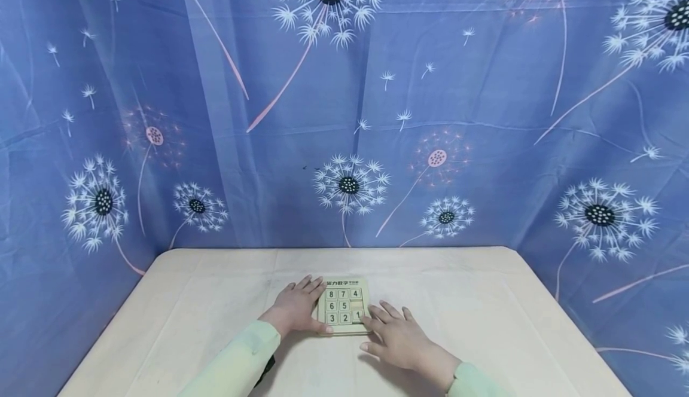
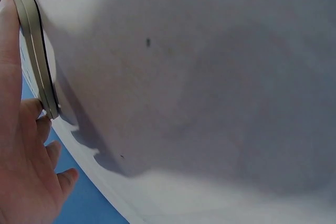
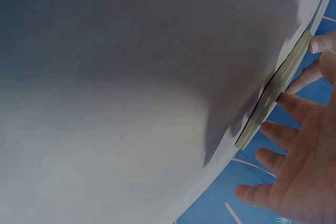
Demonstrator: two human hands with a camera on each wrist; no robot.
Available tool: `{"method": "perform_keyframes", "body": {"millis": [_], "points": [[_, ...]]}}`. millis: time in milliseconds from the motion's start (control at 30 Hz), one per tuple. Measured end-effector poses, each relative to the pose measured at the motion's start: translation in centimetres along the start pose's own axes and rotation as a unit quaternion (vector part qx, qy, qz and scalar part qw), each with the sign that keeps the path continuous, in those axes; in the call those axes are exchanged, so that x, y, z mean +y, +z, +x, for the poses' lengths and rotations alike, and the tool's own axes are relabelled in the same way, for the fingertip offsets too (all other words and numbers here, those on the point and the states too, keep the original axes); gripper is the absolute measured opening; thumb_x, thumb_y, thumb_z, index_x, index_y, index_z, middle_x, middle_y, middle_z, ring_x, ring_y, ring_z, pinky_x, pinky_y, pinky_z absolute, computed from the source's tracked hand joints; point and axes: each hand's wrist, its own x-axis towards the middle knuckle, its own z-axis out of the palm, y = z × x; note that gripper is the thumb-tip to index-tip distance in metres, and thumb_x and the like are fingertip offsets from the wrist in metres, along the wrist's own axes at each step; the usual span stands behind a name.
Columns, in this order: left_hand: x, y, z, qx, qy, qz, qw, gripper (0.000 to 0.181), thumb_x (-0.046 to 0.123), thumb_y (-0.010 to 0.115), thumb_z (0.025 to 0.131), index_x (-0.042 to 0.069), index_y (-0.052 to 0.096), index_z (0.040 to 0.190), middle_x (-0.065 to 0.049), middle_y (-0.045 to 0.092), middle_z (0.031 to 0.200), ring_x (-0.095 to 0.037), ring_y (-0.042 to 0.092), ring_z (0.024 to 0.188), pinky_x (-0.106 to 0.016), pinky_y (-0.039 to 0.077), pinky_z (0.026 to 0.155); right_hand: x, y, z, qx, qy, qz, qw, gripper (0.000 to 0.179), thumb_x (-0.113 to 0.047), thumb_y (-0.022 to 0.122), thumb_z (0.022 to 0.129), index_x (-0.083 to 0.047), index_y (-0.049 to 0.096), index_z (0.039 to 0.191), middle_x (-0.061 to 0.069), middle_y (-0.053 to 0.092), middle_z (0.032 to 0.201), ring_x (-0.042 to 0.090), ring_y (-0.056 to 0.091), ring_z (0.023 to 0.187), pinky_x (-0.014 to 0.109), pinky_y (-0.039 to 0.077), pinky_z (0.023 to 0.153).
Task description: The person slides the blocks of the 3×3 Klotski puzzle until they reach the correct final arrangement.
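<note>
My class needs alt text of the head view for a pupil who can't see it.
Sliding number puzzle on a pale table, the left hand at its left edge and the right hand by tile 1. Behind hangs a blue dandelion-print curtain.

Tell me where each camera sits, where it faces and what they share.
Head: worn on the head, facing forward and down at a square, pale green number board on a cream table; left hand, right hand and pale green sleeves show.
Left wrist: worn there, facing across the table, board at upper left; left hand along the left side.
Right wrist: worn there, facing across the table, board at right; right hand at lower right.
Shared: all show board, table and blue printed cloth.
</note>
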Motion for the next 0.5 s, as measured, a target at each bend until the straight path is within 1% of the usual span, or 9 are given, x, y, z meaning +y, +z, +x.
{"method": "perform_keyframes", "body": {"millis": [300,500], "points": [[-0.14,0.05,0.19,-0.004,0.001,-0.003,1.0000,0.109,0.074,0.075,0.075,0.015,0.040,0.159,-0.003,0.036,0.168,-0.029,0.031,0.158,-0.052,0.034,0.126,-0.05,-0.07,0.20,-0.004,0.008,0.002,1.0000,0.065,-0.058,0.060,0.095,-0.013,0.061,0.142,0.016,0.053,0.154,0.045,0.044,0.147,0.080,0.034,0.111],[-0.16,0.00,0.25,-0.003,0.002,-0.006,1.0000,0.109,0.074,0.076,0.075,0.015,0.039,0.159,-0.003,0.036,0.168,-0.029,0.031,0.158,-0.052,0.034,0.127,0.05,-0.09,0.45,0.003,0.009,-0.008,0.9999,0.065,-0.058,0.061,0.095,-0.014,0.060,0.143,0.016,0.054,0.154,0.044,0.044,0.146,0.079,0.034,0.112]]}}
